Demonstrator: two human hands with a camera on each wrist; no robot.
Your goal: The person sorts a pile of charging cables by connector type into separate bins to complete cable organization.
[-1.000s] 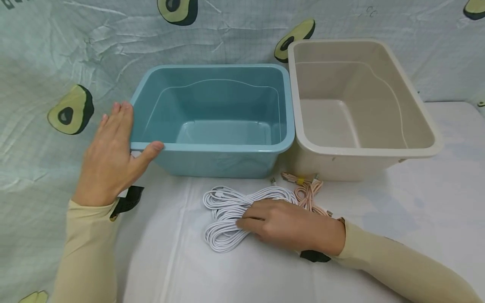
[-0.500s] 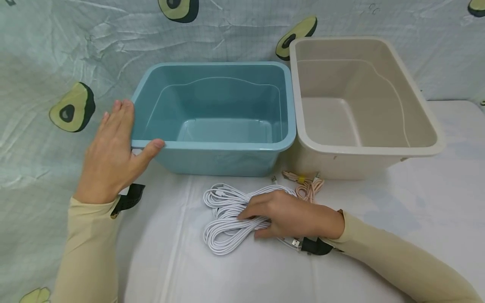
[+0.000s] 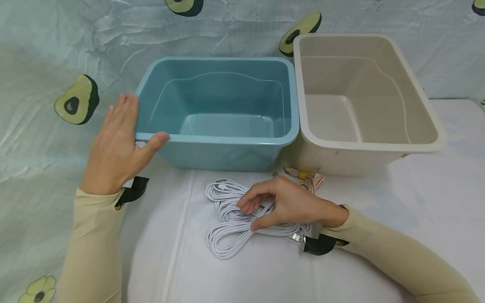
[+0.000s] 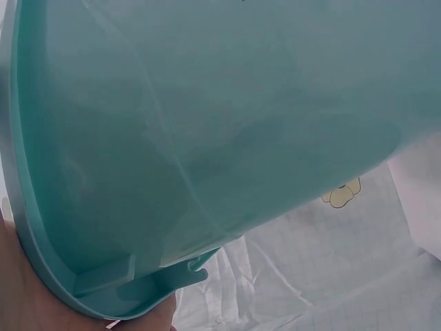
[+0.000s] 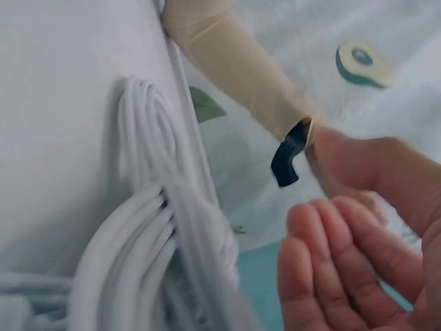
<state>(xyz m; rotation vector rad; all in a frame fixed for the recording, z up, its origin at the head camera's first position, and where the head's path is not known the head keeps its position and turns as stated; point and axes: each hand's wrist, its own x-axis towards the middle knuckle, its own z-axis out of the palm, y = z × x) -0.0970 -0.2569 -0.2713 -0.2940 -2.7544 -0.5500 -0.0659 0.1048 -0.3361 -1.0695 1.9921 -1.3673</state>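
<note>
My left hand (image 3: 115,151) rests at the near left corner of a blue plastic bin (image 3: 227,139), its fingers straight along the side and its thumb over the front rim. In the left wrist view the bin's outer wall (image 4: 262,124) fills most of the picture. My right hand (image 3: 288,202) is over a coiled bundle of white cable (image 3: 227,240), thumb spread from loosely bent fingers. The right wrist view shows nothing between them, with the bundle beside the hand. A metal USB plug (image 3: 296,237) lies at the bundle's right end. Behind the hand is a pinkish braided cable (image 3: 312,182), partly hidden.
To the right of the blue bin stands a beige bin (image 3: 379,146), rims side by side. A yellow tie (image 3: 302,175) wraps the pinkish cable in front of them. Avocado-print sheeting (image 3: 242,29) hangs behind, and a white cloth (image 3: 166,277) covers the table.
My right hand has risen off the white cable, its thumb parting from the fingers, so more of the bundle and its USB plug show. My left hand keeps its place on the blue bin.
</note>
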